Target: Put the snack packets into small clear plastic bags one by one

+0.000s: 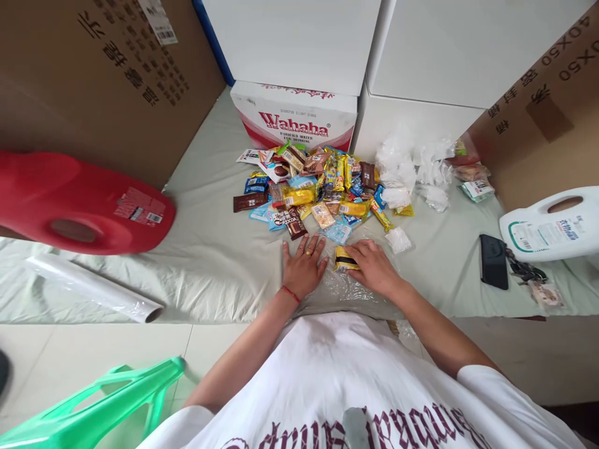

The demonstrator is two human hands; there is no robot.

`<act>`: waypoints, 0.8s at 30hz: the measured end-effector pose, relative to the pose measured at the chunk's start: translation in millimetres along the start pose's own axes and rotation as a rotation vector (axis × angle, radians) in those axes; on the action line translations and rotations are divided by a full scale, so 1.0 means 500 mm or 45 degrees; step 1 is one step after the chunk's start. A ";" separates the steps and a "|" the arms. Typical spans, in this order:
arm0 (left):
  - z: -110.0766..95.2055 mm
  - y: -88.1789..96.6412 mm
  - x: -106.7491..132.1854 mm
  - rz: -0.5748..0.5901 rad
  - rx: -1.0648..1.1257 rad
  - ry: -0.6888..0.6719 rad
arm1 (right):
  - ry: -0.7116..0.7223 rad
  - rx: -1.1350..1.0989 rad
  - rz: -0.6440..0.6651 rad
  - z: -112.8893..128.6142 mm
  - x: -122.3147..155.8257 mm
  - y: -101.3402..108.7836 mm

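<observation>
My left hand (pixel 304 265) rests on the plastic film with its fingers stretched out and slightly spread, a ring on one finger and a red cord at the wrist. Beside it, my right hand (pixel 374 265) grips the right end of a small yellow snack packet (pixel 345 258) with a dark band. Clear plastic film (pixel 344 292) lies under and in front of the hands, along the edge. Just beyond my fingertips is a heap of wrapped snacks (pixel 322 215) in yellow, brown and blue.
A Wahaha water carton (pixel 297 121) stands behind the snacks, with crumpled white plastic (pixel 397 159) to its right. A red jug (pixel 84 202) and a film roll (pixel 93 287) lie left. At right are a white bottle (pixel 550 227) and a black phone (pixel 493 262). A green stool (pixel 98 405) stands below.
</observation>
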State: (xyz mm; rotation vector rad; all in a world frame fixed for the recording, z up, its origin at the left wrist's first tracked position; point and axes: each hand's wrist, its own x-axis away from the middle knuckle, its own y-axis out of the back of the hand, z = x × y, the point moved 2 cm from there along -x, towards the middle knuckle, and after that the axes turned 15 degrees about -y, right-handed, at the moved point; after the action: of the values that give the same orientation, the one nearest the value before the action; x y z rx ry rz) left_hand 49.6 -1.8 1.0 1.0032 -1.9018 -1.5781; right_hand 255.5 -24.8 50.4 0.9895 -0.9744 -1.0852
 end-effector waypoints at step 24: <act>0.027 0.047 0.055 -0.243 0.068 -0.012 | 0.221 -0.222 -0.058 -0.052 0.065 0.034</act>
State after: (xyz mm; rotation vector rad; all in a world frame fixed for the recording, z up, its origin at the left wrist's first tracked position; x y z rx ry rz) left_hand 17.1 -12.9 18.0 1.2343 -1.9114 -1.6456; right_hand 290.6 -49.7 64.1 0.9491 -0.7073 -1.0836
